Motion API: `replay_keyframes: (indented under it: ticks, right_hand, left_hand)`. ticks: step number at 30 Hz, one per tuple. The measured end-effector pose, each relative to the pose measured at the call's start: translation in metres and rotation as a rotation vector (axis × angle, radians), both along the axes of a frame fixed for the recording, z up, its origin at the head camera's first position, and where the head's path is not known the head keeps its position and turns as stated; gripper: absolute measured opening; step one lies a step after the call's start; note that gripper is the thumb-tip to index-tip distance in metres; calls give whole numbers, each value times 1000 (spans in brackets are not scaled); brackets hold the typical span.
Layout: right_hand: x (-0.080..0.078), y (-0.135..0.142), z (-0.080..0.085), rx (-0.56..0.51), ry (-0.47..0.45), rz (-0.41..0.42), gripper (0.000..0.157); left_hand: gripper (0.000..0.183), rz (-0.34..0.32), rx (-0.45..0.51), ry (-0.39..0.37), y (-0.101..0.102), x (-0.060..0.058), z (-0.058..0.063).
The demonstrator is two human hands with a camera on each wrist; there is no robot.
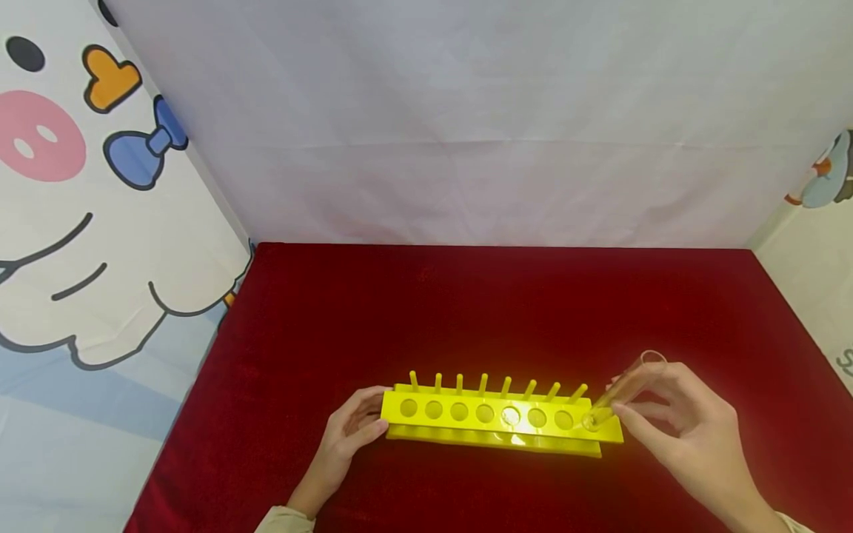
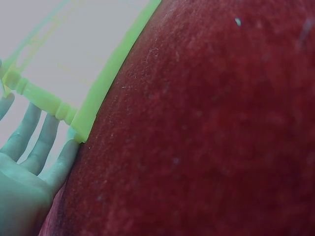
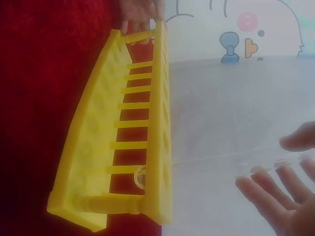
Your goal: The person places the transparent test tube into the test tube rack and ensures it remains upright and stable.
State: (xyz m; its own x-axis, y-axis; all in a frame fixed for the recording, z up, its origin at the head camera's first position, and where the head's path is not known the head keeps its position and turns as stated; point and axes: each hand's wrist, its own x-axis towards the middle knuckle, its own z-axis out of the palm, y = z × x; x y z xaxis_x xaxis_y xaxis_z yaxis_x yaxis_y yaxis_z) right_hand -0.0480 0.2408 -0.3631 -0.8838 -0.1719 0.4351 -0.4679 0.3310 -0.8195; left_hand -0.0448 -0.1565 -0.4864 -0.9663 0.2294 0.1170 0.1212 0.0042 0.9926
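Note:
A yellow test tube rack (image 1: 497, 417) stands on the red cloth, with a row of round holes in its top plate and a row of upright pegs behind. My left hand (image 1: 346, 433) grips its left end, thumb at the front corner and fingers behind. In the left wrist view, those fingers reach the rack's end post (image 2: 42, 98). My right hand (image 1: 696, 422) pinches a clear glass test tube (image 1: 626, 386), tilted with its open mouth up to the right. Its rounded bottom (image 3: 141, 178) pokes through the rightmost hole, below the top plate in the right wrist view.
Red cloth (image 1: 433, 311) covers the table. A pale curtain (image 1: 466, 133) hangs behind its far edge. Cartoon-printed sheets flank it, with a large white figure (image 1: 133, 259) on the left.

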Motion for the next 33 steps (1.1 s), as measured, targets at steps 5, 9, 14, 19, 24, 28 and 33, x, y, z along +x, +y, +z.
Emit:
replay_keyframes:
  ticks: [5, 9, 14, 19, 24, 28, 33]
  right_hand:
    - [0, 0, -3, -40, -10, 18, 47]
    - [0, 1, -5, -75, -10, 41, 47]
    - [1, 0, -5, -40, -18, 14, 46]
    - [1, 0, -6, -53, -22, 21, 44]
    - [1, 0, -10, -82, -18, 46, 45]
    - [0, 0, -12, -73, -25, 39, 45]
    - [-1, 0, -15, -80, -26, 41, 46]
  left_hand:
    - [39, 6, -14, -10, 0, -1, -1]
    - [39, 11, -23, -15, 0, -1, -1]
    - [39, 14, -28, -5, 0, 0, -2]
    - [39, 15, -27, 2, 0, 0, -2]
    - [38, 7, -16, 9, 0, 1, -1]
    - [38, 8, -17, 7, 0, 1, 0]
    - [38, 12, -19, 4, 0, 1, 0]
